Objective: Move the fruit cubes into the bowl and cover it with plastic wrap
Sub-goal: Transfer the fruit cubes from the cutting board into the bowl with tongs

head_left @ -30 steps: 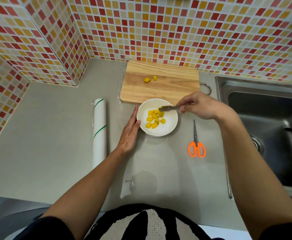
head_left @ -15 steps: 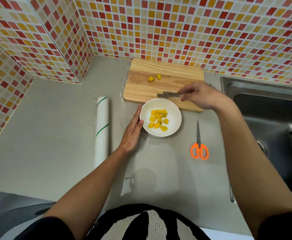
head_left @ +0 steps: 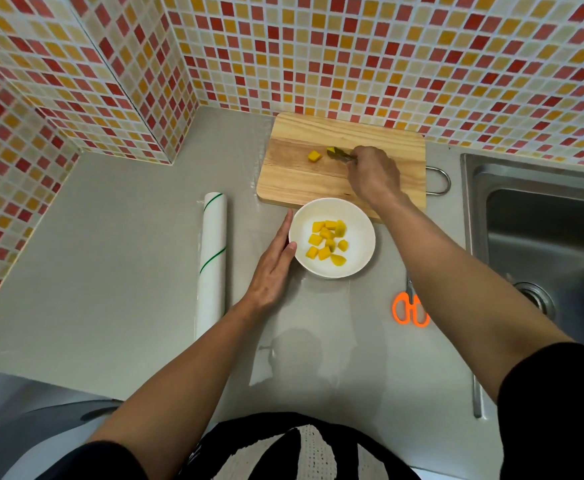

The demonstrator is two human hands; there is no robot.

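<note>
The right hand [head_left: 372, 174] pinches a metal utensil [head_left: 340, 154] whose tip has reached the far part of the cutting board [head_left: 294, 178]; a second ago it hovered over the bowl [head_left: 332, 238]. One fruit cube [head_left: 314, 156] lies just left of the tip; another seems caught at it. The left hand [head_left: 273, 268], fingers straight, touches the bowl's left side. The plastic wrap roll [head_left: 211, 258] lies along the surface's left.

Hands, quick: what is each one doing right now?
Left hand: open, resting against the bowl.
Right hand: gripping tongs over the cutting board.
</note>
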